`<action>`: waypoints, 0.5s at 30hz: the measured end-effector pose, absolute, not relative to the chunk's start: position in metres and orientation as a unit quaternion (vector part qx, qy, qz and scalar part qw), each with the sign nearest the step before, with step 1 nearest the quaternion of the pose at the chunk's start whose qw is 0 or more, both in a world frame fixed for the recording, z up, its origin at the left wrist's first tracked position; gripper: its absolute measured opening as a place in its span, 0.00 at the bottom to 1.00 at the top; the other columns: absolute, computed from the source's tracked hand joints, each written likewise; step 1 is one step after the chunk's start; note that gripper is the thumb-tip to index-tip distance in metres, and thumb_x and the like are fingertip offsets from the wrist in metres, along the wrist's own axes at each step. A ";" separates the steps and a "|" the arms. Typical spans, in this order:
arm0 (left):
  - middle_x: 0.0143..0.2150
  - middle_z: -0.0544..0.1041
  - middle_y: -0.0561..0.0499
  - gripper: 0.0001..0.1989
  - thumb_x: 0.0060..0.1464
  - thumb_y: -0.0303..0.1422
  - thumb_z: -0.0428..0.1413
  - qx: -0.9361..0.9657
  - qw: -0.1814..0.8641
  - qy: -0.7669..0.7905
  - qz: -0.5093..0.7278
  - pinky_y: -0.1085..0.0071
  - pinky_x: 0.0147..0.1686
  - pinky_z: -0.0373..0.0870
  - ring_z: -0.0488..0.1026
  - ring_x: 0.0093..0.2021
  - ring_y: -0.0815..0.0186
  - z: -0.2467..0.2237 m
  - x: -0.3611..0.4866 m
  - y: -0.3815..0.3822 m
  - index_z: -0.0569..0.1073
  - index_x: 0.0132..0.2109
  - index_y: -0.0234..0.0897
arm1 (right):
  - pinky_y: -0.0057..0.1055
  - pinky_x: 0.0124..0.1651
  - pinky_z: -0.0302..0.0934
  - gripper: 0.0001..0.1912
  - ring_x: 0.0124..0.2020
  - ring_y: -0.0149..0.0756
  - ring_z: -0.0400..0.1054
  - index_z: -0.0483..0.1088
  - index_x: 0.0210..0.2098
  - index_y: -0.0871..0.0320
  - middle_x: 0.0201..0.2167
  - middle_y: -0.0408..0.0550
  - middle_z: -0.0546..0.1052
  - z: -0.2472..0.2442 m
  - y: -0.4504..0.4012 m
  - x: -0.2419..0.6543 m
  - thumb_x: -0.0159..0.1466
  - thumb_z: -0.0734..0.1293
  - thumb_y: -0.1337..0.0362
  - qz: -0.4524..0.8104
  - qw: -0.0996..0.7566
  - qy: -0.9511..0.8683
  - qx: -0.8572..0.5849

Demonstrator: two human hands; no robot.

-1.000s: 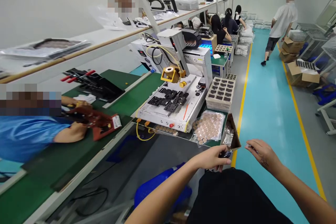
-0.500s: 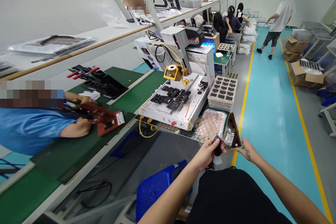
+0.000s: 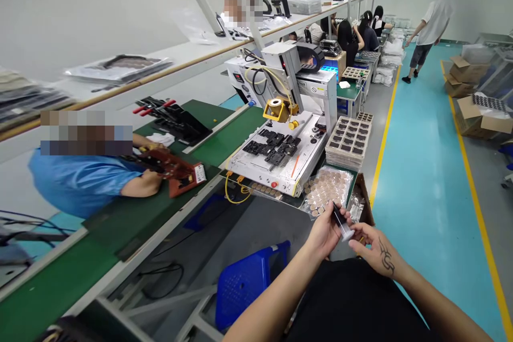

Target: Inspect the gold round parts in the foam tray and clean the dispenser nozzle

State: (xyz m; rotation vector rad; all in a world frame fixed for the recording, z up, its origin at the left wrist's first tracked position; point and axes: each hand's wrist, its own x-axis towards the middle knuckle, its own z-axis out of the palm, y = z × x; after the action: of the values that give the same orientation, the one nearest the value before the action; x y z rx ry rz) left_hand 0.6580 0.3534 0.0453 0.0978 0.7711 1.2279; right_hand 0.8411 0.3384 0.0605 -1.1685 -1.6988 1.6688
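Note:
A syringe barrel (image 3: 340,220), dark along its length with a whitish flanged end, lies tilted in my left hand (image 3: 326,232), whose fingers are closed round it. The whitish end points down toward my right hand (image 3: 372,248). Thumb and fingers of that hand are pinched at this end; whether something small is between them is hidden. Behind my hands lies a clear plastic sheet of round tan discs (image 3: 328,187). An open cardboard box (image 3: 365,200) with clear bags in it stands just beyond my right hand.
A bench machine (image 3: 256,168) with black fixtures on its bed stands ahead. Stacked trays (image 3: 345,144) of dark parts are right of it. A blue stool (image 3: 244,288) is below left. A co-worker in a blue sleeve (image 3: 108,176) handles a reddish-brown fixture (image 3: 180,176) at the green bench.
My right hand has left the cardboard box's edge and come to the syringe's whitish end. The syringe has turned from near upright to tilted. The view has shifted left.

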 end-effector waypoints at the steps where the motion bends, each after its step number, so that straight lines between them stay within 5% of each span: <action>1: 0.38 0.73 0.49 0.16 0.72 0.46 0.56 0.057 0.734 0.362 0.572 0.65 0.49 0.78 0.78 0.42 0.64 0.044 0.661 0.353 0.69 0.45 0.36 | 0.38 0.44 0.69 0.24 0.40 0.43 0.75 0.75 0.52 0.57 0.40 0.50 0.81 0.058 0.337 0.838 0.68 0.72 0.45 0.602 0.258 -0.615 -0.440; 7: 0.42 0.79 0.44 0.25 0.66 0.56 0.57 0.216 0.682 0.443 0.541 0.60 0.48 0.76 0.79 0.43 0.58 0.033 0.671 0.341 0.72 0.49 0.37 | 0.36 0.34 0.68 0.30 0.31 0.41 0.72 0.72 0.51 0.59 0.30 0.47 0.77 0.026 0.333 0.842 0.66 0.70 0.38 0.616 0.295 -0.543 -0.489; 11: 0.30 0.78 0.46 0.19 0.56 0.45 0.69 0.385 0.641 0.505 0.432 0.58 0.44 0.73 0.74 0.33 0.58 0.032 0.663 0.320 0.77 0.35 0.32 | 0.34 0.32 0.64 0.28 0.29 0.40 0.68 0.73 0.45 0.59 0.28 0.46 0.74 0.012 0.339 0.858 0.65 0.69 0.38 0.563 0.287 -0.570 -0.525; 13: 0.34 0.78 0.45 0.13 0.53 0.38 0.70 0.447 0.587 0.532 0.415 0.54 0.51 0.71 0.74 0.39 0.55 0.034 0.659 0.311 0.77 0.33 0.34 | 0.34 0.33 0.62 0.24 0.28 0.39 0.67 0.73 0.39 0.58 0.27 0.46 0.73 0.005 0.342 0.862 0.65 0.69 0.41 0.532 0.281 -0.603 -0.523; 15: 0.48 0.79 0.41 0.13 0.51 0.34 0.69 0.547 0.497 0.548 0.393 0.48 0.62 0.64 0.71 0.54 0.48 0.035 0.658 0.306 0.79 0.43 0.36 | 0.33 0.32 0.61 0.20 0.27 0.38 0.66 0.73 0.35 0.57 0.26 0.44 0.72 -0.004 0.345 0.861 0.64 0.69 0.45 0.523 0.257 -0.633 -0.509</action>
State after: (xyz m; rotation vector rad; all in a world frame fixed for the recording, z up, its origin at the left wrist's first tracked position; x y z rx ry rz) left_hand 0.6576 0.3064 0.0351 1.3245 1.3260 0.9513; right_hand 0.8615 0.3445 -0.0038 -1.3807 -1.7168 1.4194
